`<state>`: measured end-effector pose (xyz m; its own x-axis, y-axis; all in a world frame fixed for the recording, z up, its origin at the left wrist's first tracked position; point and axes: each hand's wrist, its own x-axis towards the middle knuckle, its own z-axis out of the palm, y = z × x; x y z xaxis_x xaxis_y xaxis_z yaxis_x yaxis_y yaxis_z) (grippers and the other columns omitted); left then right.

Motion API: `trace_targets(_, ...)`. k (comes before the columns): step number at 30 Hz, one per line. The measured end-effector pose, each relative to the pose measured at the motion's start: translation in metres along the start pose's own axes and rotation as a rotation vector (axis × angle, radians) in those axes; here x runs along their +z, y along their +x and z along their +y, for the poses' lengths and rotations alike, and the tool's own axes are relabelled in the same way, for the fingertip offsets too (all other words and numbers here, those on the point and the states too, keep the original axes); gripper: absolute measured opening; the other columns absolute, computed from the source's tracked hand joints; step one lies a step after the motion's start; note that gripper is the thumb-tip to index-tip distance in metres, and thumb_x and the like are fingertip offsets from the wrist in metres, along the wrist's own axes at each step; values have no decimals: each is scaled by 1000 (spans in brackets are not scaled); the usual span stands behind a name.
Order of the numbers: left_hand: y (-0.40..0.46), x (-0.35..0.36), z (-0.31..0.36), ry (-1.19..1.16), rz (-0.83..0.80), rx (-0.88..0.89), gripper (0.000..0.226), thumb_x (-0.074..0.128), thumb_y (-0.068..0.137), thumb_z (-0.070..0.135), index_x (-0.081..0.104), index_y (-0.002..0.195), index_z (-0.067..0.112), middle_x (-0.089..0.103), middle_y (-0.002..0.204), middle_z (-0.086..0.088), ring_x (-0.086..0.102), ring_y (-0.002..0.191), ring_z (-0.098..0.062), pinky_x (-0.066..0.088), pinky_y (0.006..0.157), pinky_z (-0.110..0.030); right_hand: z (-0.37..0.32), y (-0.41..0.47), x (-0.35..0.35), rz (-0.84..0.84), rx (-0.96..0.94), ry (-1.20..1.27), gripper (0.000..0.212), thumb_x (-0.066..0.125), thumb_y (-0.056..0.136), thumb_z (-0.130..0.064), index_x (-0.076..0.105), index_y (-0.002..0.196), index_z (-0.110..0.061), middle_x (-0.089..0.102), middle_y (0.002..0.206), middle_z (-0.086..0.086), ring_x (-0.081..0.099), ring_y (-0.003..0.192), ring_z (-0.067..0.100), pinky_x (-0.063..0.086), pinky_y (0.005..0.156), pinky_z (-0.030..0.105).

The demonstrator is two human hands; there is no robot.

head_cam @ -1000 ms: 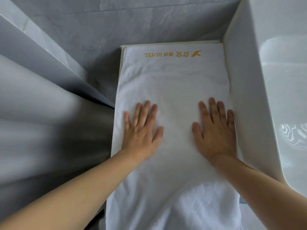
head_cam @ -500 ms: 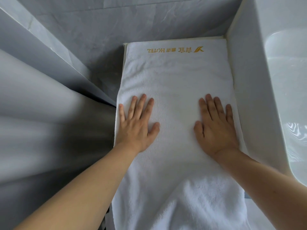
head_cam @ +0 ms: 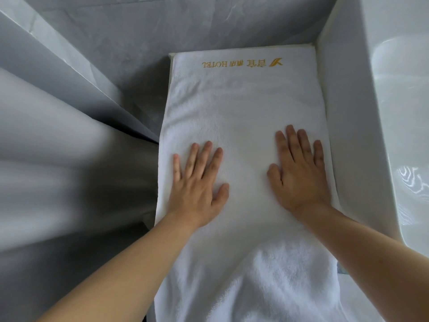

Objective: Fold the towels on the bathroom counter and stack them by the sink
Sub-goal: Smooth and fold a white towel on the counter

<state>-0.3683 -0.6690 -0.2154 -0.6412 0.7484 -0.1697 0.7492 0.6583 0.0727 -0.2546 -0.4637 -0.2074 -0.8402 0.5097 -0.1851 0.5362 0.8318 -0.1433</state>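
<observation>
A white towel (head_cam: 243, 108) with gold hotel lettering at its far end lies flat on the narrow counter, filling it from the back wall toward me. My left hand (head_cam: 197, 182) presses flat on its left side, fingers straight and spread. My right hand (head_cam: 299, 173) presses flat on its right side, close to the sink wall. A second layer of fluffy white towel (head_cam: 278, 282) bunches up near me between my forearms.
The white sink (head_cam: 399, 112) rises along the right of the counter, its side wall touching the towel's edge. Grey marble wall (head_cam: 162, 24) closes the back. A grey ledge and drop (head_cam: 69, 135) run along the left.
Both hands have stayed flat on the towel and slid slightly along it, first away from me and then back toward me. The towel lies as before.
</observation>
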Motion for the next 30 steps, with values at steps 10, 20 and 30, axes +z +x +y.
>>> trace_targets(10,6,1,-3,17,30,10,74,31,92,54,13,159,25,6,167,0,0,153,-24,3,120,-60,-1,4,-1,30,13,9,72,19,89,-43,11,156,-18,5,164,4,1,151,21,-1,121,46)
trace_targets(20,7,-3,-2,23,-16,-20,73,13,92,56,-2,158,28,-9,166,4,-13,152,-21,-7,120,-56,1,7,3,88,19,20,72,19,88,-44,14,156,-21,7,164,1,2,150,18,-1,122,43)
trace_targets(30,-44,4,9,-15,-5,-106,72,11,92,58,-5,158,33,-12,166,7,-14,152,-19,-5,119,-58,3,9,5,96,24,19,73,17,86,-45,16,155,-22,8,164,0,4,150,18,-1,121,42)
